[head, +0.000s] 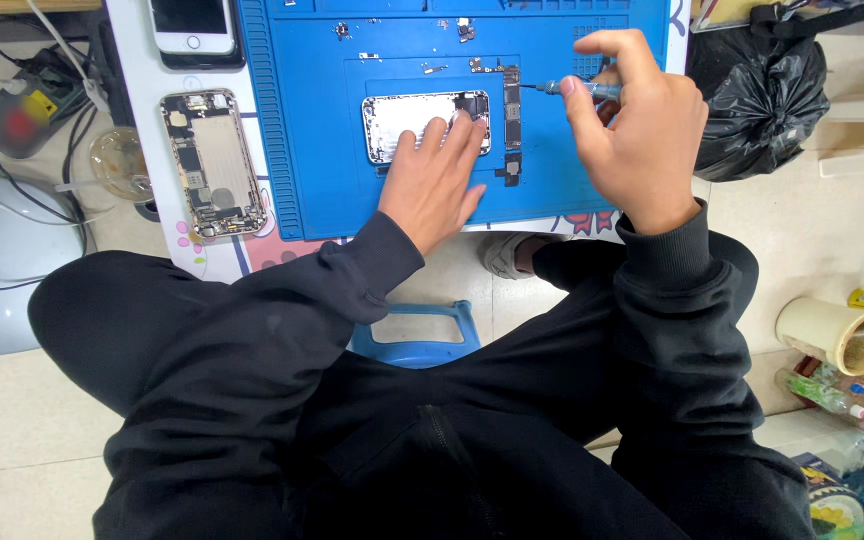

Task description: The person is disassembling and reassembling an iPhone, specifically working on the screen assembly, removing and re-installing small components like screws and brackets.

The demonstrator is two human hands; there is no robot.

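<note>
Seen from the head camera, the left hand (432,180) lies flat, fingers spread and closing on nothing, pressing down on the silver phone housing (420,125) that sits in the middle of the blue work mat (302,140); its fingertips reach the housing's right end. Just beside that end lies the narrow logic board (512,115), and the right hand (632,125) is closed around a small screwdriver (577,88), pinched between thumb and forefingers, with the tip pointing left toward the top of the board. Loose screws and brackets (467,30) are scattered on the mat above. The likeliest slip, I judge, is the driver tip skating off a tiny screw head and scratching the board or a connector, since the tool is held near its far end and the board itself is not pinned by either hand. A nudge from the left wrist could also shift the housing into the board. A second opened phone (214,162) rests on the mat's left edge, partly over the table border, and a third phone (192,25) lies above it; a sleeve brushing past could knock either one
</note>
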